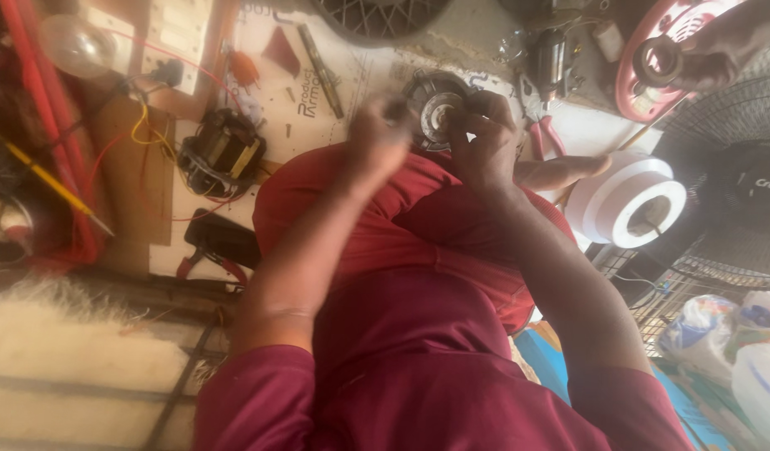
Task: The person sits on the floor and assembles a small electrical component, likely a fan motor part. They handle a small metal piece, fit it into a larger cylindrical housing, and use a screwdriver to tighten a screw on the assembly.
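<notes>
Head cam looks straight down at a round motor part (pixel 436 108), dark housing with a shiny metal hub in the middle, held up over the person's lap in front of the red shirt (pixel 418 276). Right hand (pixel 485 146) is wrapped around its right edge, fingers curled tight onto the rim. Left hand (pixel 376 138) is up at the left edge of the part, but it's motion-blurred, so honestly can't tell if it's pinching something or just resting there.

Going outward: red-handled pliers (pixel 545 138) lie just right of the hands on the white board (pixel 376 67). Left of them sits a motor stator (pixel 220 154) with copper windings and red and yellow wires trailing off it. Another red-handled tool (pixel 211 255) sits lower down by a dark flat thing.

Containers-wise, not much: a white round plastic piece (pixel 631 200) with a hollow centre at right, only a thin rod showing inside. Bottom right, a clear plastic bottle (pixel 760 380), contents not readable. A black fan guard (pixel 735 167) fills the right edge, and someone else's hand (pixel 723 50) is on a pink fan housing (pixel 652 58) top right.
</notes>
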